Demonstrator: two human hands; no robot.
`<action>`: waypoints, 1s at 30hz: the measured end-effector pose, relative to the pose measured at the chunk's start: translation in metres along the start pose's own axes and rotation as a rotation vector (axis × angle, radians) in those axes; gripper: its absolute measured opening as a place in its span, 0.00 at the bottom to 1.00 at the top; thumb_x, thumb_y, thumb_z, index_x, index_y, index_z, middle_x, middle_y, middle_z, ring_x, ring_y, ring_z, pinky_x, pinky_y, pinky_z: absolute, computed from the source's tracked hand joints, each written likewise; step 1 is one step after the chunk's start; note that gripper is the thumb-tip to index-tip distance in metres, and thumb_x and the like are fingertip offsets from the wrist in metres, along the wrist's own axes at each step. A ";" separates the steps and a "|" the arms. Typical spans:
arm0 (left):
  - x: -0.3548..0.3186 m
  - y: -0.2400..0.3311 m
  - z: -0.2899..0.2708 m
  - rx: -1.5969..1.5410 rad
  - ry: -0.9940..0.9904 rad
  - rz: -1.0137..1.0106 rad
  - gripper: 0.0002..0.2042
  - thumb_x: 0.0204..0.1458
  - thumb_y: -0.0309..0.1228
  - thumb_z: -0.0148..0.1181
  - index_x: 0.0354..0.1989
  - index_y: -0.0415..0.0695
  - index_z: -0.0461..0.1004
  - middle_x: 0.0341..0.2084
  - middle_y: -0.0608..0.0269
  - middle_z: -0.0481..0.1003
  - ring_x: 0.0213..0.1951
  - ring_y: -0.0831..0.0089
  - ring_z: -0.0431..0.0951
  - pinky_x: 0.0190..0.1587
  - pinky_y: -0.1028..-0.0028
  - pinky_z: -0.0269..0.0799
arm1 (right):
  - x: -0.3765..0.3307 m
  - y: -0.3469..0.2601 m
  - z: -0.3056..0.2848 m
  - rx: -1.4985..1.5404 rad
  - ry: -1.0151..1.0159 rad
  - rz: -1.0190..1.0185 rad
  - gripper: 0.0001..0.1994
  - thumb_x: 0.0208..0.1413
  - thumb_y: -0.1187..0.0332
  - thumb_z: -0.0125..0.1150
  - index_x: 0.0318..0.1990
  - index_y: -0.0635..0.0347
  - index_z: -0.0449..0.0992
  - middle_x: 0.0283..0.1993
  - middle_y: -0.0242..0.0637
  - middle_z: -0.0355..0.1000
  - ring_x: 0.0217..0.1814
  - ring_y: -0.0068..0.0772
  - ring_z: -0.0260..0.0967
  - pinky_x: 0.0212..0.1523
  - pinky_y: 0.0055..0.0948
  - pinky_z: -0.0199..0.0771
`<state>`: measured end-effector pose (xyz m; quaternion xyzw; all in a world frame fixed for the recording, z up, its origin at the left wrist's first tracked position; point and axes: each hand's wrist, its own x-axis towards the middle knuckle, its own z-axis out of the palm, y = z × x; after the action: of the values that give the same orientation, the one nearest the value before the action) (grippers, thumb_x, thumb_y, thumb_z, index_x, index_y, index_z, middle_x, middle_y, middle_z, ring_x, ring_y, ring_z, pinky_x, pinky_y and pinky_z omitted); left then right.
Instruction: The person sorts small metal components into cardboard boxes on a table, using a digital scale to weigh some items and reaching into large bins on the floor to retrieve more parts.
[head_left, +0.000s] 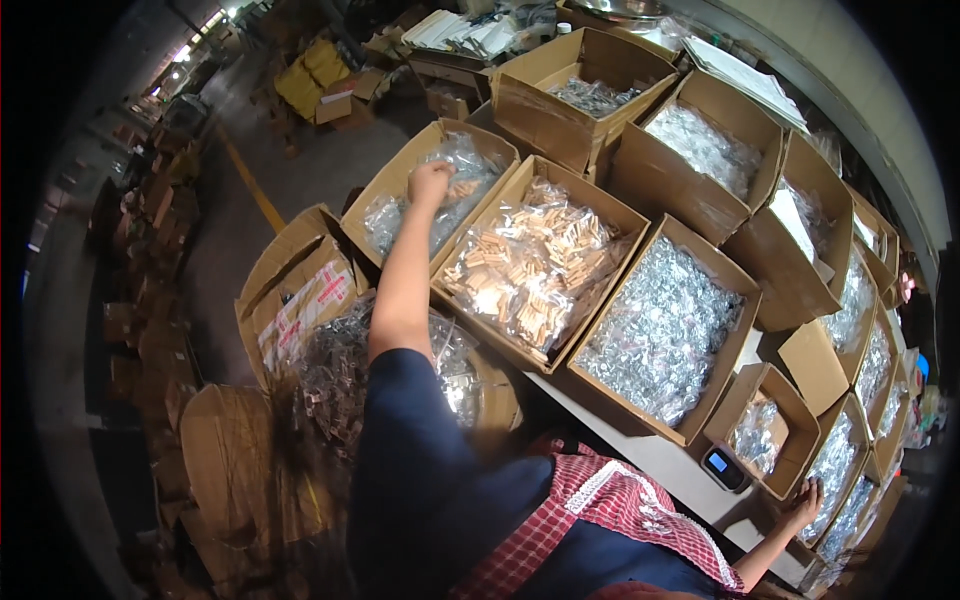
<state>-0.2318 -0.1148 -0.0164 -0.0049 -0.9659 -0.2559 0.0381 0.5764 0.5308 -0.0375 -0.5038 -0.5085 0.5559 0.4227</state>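
My left hand (430, 183) reaches far forward into a cardboard box (365, 212) of clear plastic bags. Its fingers are closed on a clear plastic bag (462, 152), and a few tan pieces show beside them. At the lower right, my right hand (804, 505) rests at the edge of a box of bagged silvery parts (832, 460). Its fingers look stretched out and apart, with nothing visible in them. Between the hands stand a box of bagged tan wooden-looking pegs (535, 260) and a box of bagged shiny metal parts (665, 325).
A small box (765, 430) holding some bags stands by a dark device with a lit blue display (726, 467). More boxes (715, 145) line the back and right. Close on my left are a heap of bagged metal parts (335, 375) and open cartons (228, 450).
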 end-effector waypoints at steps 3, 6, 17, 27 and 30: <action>0.027 -0.051 -0.016 -0.757 -0.029 -0.052 0.09 0.48 0.34 0.58 0.31 0.43 0.80 0.28 0.56 0.80 0.31 0.61 0.79 0.35 0.68 0.73 | 0.009 0.024 -0.008 -0.138 -0.203 -0.122 0.16 0.63 0.73 0.43 0.55 0.71 0.67 0.64 0.41 0.60 0.57 0.37 0.67 0.59 0.32 0.68; 0.015 -0.009 -0.032 -1.289 -0.455 -0.011 0.10 0.52 0.38 0.61 0.24 0.46 0.74 0.18 0.71 0.70 0.21 0.71 0.71 0.26 0.73 0.68 | 0.001 0.033 -0.025 -0.112 -0.178 -0.157 0.18 0.62 0.71 0.46 0.58 0.65 0.67 0.57 0.40 0.68 0.57 0.35 0.67 0.57 0.30 0.68; -0.257 0.265 0.009 -1.549 -1.357 -0.144 0.16 0.52 0.51 0.61 0.26 0.53 0.68 0.23 0.74 0.70 0.25 0.83 0.69 0.26 0.79 0.68 | -0.002 0.030 0.008 0.654 -0.172 -0.004 0.15 0.55 0.76 0.58 0.51 0.61 0.71 0.39 0.35 0.73 0.38 0.24 0.69 0.38 0.21 0.68; -0.482 0.422 0.087 -0.662 -1.203 0.342 0.28 0.58 0.53 0.51 0.48 0.35 0.71 0.39 0.56 0.74 0.37 0.71 0.77 0.24 0.79 0.74 | -0.057 -0.017 0.023 0.659 -0.271 -0.086 0.16 0.57 0.77 0.52 0.54 0.68 0.66 0.48 0.47 0.71 0.44 0.39 0.73 0.49 0.35 0.72; -0.497 0.389 0.110 -0.799 -1.094 0.262 0.26 0.60 0.48 0.49 0.51 0.33 0.68 0.51 0.51 0.67 0.47 0.65 0.74 0.40 0.72 0.80 | -0.059 -0.016 0.028 0.722 -0.283 -0.109 0.18 0.59 0.77 0.50 0.56 0.69 0.60 0.55 0.53 0.66 0.50 0.49 0.71 0.56 0.42 0.69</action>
<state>0.2667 0.2825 0.0422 -0.2636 -0.6695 -0.5463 -0.4288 0.5561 0.4708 -0.0146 -0.2133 -0.3594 0.7398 0.5273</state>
